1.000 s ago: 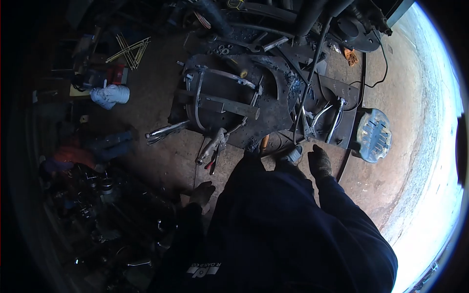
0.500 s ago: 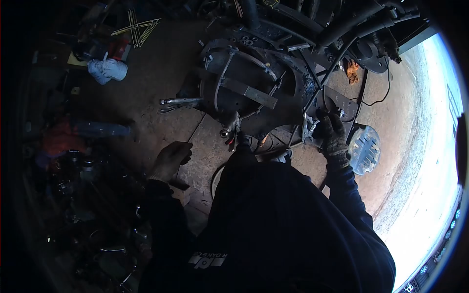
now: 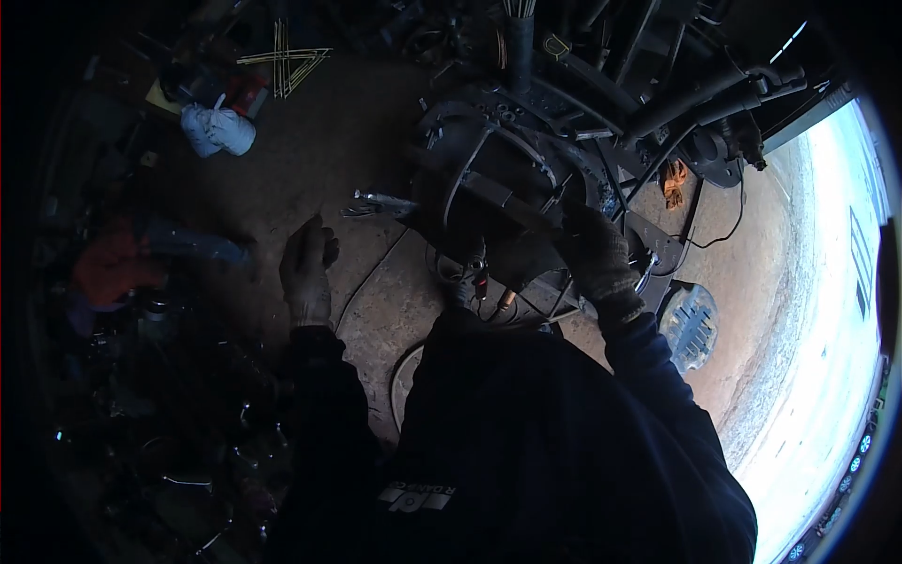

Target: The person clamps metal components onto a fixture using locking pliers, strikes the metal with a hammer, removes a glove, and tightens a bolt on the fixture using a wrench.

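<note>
My left hand [image 3: 308,268], in a work glove, hangs over the floor left of the metalwork. Its fingers are loosely bent, with nothing seen in them. My gloved right hand [image 3: 599,258] reaches over the right side of a round dark metal frame [image 3: 462,174]. Its fingers are dark and close to the end of a flat metal bar [image 3: 489,188] lying across the ring; whether they grip it is hidden. Locking pliers [image 3: 381,200] stick out from the frame's left side. Another bright clamp [image 3: 646,271] sits right of my right hand.
A grey slotted plastic piece [image 3: 691,327] lies on the floor at right. Orange gloves [image 3: 675,183] rest beyond it, beside a black cable [image 3: 722,242]. Thin rods [image 3: 284,66] and a pale cloth bundle [image 3: 218,130] are at the upper left. Dark pipes [image 3: 691,99] overhang the upper right.
My right hand has moved left and inward from the clamp to the bar's end. My left hand has turned, its fingers now pointing away from me. The view has shifted slightly.
</note>
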{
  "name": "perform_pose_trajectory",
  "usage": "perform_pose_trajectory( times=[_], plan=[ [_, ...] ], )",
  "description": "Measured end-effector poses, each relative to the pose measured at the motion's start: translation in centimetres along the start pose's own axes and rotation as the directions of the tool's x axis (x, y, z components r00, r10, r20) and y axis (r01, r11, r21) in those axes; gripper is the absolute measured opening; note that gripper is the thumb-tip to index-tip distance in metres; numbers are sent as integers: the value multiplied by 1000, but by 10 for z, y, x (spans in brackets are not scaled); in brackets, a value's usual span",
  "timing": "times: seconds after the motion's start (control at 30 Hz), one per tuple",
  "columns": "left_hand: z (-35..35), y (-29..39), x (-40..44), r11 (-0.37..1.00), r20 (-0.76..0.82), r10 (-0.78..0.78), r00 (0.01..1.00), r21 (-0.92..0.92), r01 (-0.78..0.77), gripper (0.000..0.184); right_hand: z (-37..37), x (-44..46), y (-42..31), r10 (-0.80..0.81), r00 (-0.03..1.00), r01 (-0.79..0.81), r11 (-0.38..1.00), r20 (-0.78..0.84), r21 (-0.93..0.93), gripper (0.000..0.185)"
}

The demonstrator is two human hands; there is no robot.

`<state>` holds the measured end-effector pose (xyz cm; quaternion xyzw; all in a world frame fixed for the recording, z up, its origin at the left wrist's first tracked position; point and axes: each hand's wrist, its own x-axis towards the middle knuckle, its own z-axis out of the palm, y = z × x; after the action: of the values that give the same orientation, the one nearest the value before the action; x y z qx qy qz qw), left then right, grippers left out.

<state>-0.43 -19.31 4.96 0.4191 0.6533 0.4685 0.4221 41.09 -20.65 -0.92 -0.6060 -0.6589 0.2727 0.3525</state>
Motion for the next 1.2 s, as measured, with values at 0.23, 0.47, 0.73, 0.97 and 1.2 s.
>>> perform_pose_trajectory(
  times=[0.23,0.47,0.73,0.97,1.2],
  plan=[
    [38,147,19,661,40,737,675,-253,-706,57,-60,49,-147,-204,978,147,577,-32,803,62],
    [120,136,138,-9,278,959,55,222,-975,53,31,168,-252,-569,687,712,652,-452,260,49],
    [58,138,298,621,659,582,477,-739,262,33,131,156,-287,-254,963,159,288,-85,944,51],
    [38,127,332,338,553,404,729,-830,443,43,137,107,-264,-220,974,68,494,49,867,40],
    [-56,136,311,825,811,145,566,-415,383,51,34,54,-194,-356,904,319,930,236,183,31]
  ],
)
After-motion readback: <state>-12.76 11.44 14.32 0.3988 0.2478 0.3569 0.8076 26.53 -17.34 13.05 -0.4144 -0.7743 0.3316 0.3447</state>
